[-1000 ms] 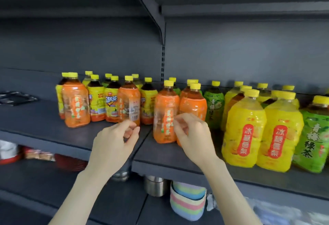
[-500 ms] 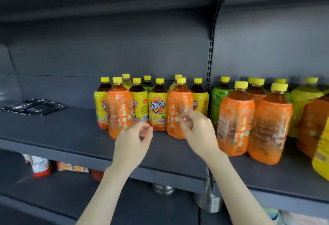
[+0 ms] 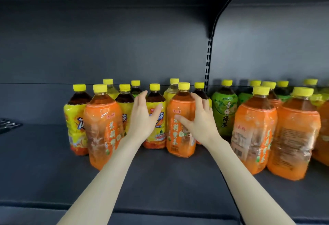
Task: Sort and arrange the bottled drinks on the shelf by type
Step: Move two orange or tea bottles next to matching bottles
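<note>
Yellow-capped drink bottles stand mixed on a dark grey shelf. My right hand grips an orange-labelled tea bottle at mid shelf, fingers round its right shoulder and thumb across the label. My left hand is spread with straight fingers against the left side of a yellow-labelled iced tea bottle just behind, its thumb over the label. Another orange bottle stands front left, and two orange bottles stand at the right. A green tea bottle is behind my right hand.
Several more yellow and green bottles fill the back row. A slotted upright with a bracket splits the back wall. A dark flat object lies at the far left of the shelf. Another shelf hangs overhead.
Both hands have reached forward from in front of the bottles. The right now holds the middle orange bottle and the left has opened against the yellow one. The view has moved closer.
</note>
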A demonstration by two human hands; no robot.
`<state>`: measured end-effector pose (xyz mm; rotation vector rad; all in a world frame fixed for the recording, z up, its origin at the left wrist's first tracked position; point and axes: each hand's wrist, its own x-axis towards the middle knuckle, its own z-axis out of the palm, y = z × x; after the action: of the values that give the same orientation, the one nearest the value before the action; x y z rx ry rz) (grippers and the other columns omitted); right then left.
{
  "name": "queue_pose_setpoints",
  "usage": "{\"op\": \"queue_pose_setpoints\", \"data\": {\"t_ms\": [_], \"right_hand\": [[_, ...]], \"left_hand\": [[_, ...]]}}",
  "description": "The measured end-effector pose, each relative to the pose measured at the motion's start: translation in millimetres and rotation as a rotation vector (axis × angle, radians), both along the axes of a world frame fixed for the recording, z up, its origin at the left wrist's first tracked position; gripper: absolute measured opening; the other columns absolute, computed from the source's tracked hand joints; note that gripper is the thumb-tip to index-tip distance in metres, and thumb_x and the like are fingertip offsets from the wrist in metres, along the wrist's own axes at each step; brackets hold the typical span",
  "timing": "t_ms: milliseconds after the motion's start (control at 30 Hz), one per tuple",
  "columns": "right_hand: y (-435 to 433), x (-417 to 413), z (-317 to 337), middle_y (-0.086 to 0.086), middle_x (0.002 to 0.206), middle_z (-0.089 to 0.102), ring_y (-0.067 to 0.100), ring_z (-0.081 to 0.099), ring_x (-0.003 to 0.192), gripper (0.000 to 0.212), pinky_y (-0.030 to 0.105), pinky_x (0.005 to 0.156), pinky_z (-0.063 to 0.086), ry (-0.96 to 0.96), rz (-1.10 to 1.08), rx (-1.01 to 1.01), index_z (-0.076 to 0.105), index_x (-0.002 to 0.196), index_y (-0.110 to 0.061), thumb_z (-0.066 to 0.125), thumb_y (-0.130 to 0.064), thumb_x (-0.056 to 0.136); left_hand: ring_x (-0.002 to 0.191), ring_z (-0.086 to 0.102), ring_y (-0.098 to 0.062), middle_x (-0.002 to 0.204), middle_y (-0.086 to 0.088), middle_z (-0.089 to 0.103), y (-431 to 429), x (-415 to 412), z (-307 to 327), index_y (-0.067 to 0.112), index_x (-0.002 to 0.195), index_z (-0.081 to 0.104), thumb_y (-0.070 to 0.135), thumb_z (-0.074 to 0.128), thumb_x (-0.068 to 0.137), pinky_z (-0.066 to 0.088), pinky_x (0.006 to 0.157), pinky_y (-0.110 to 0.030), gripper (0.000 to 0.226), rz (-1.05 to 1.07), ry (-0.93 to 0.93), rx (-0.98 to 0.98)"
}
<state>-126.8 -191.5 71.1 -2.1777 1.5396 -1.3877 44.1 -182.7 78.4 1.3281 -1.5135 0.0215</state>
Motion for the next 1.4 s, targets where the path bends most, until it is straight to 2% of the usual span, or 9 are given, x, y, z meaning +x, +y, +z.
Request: {"op": "queue_pose_setpoints", "data": {"t_ms": [133, 233, 400, 500, 600, 700, 800, 1000, 1400], "right_hand": [[-2, 0, -9, 0.002, 0.149, 0.026, 0.028, 0.041, 0.131, 0.086, 0.049, 0.101, 0.045, -0.064, 0.029, 0.025, 0.014, 0.149, -0.036, 0.068, -0.046, 0.083], [0, 0, -11, 0.0, 0.149, 0.025, 0.02, 0.042, 0.131, 0.085, 0.041, 0.101, 0.047, -0.111, 0.066, 0.03, 0.013, 0.15, -0.037, 0.067, -0.043, 0.084], [10, 1, -13, 0.001, 0.129, 0.037, 0.01, 0.052, 0.108, 0.086, 0.028, 0.094, 0.05, -0.242, 0.066, 0.089, 0.014, 0.148, -0.047, 0.069, -0.038, 0.084], [13, 0, -15, 0.0, 0.124, 0.045, 0.0, 0.054, 0.099, 0.085, 0.012, 0.084, 0.046, -0.289, 0.04, 0.058, 0.021, 0.149, -0.043, 0.073, -0.033, 0.082], [13, 4, -17, -0.001, 0.131, 0.05, 0.005, 0.056, 0.105, 0.08, 0.016, 0.083, 0.051, -0.326, 0.048, 0.039, 0.028, 0.146, -0.036, 0.074, -0.03, 0.081], [15, 8, -16, -0.007, 0.125, 0.049, -0.002, 0.056, 0.095, 0.074, 0.008, 0.066, 0.052, -0.374, 0.061, 0.035, 0.031, 0.143, -0.029, 0.073, -0.023, 0.082], [12, 8, -18, -0.006, 0.128, 0.048, 0.001, 0.056, 0.099, 0.073, 0.018, 0.074, 0.056, -0.414, 0.068, 0.029, 0.033, 0.144, -0.03, 0.072, -0.022, 0.083], [-1, 6, -21, -0.003, 0.132, 0.043, 0.008, 0.05, 0.111, 0.073, 0.009, 0.073, 0.047, -0.379, 0.03, 0.007, 0.035, 0.143, -0.033, 0.073, -0.028, 0.081], [-25, 31, -23, 0.007, 0.133, 0.05, 0.021, 0.05, 0.121, 0.066, 0.035, 0.101, 0.044, -0.266, 0.051, 0.036, 0.041, 0.143, -0.025, 0.069, -0.034, 0.084]], "left_hand": [[0.144, 0.015, -0.022, 0.156, -0.009, 0.018, -27, -1, 8, 0.01, 0.149, 0.012, 0.041, 0.048, 0.094, 0.018, 0.113, -0.031, 0.072, -0.081, 0.002, 0.098], [0.142, 0.021, -0.027, 0.153, -0.015, 0.023, -38, -2, 11, 0.004, 0.148, 0.011, 0.038, 0.05, 0.093, 0.022, 0.111, -0.033, 0.076, -0.075, -0.054, 0.094], [0.125, 0.042, -0.029, 0.132, -0.016, 0.047, -34, 8, 13, 0.004, 0.14, 0.033, 0.032, 0.06, 0.089, 0.035, 0.1, -0.035, 0.064, -0.073, 0.007, -0.04], [0.11, 0.054, -0.026, 0.116, -0.011, 0.058, -20, 16, 14, 0.007, 0.127, 0.052, 0.028, 0.063, 0.088, 0.04, 0.088, -0.029, 0.046, -0.088, 0.072, -0.179], [0.098, 0.059, -0.025, 0.106, -0.011, 0.06, -2, 23, 12, 0.006, 0.118, 0.059, 0.024, 0.067, 0.084, 0.047, 0.084, -0.031, 0.039, -0.117, 0.114, -0.259], [0.095, 0.06, -0.024, 0.103, -0.008, 0.06, 9, 27, 6, 0.006, 0.116, 0.06, 0.022, 0.069, 0.083, 0.049, 0.084, -0.033, 0.037, -0.159, 0.152, -0.29], [0.095, 0.059, -0.021, 0.101, -0.003, 0.057, 15, 28, 3, 0.007, 0.115, 0.061, 0.023, 0.068, 0.083, 0.046, 0.081, -0.026, 0.036, -0.162, 0.163, -0.314], [0.094, 0.056, -0.015, 0.102, 0.003, 0.051, 17, 23, 11, 0.008, 0.115, 0.061, 0.025, 0.066, 0.085, 0.042, 0.079, -0.017, 0.035, -0.147, 0.179, -0.289], [0.093, 0.054, -0.009, 0.103, -0.002, 0.058, 13, 20, -6, 0.009, 0.112, 0.062, 0.038, 0.058, 0.087, 0.037, 0.079, -0.003, 0.038, -0.12, 0.243, -0.343]]}}
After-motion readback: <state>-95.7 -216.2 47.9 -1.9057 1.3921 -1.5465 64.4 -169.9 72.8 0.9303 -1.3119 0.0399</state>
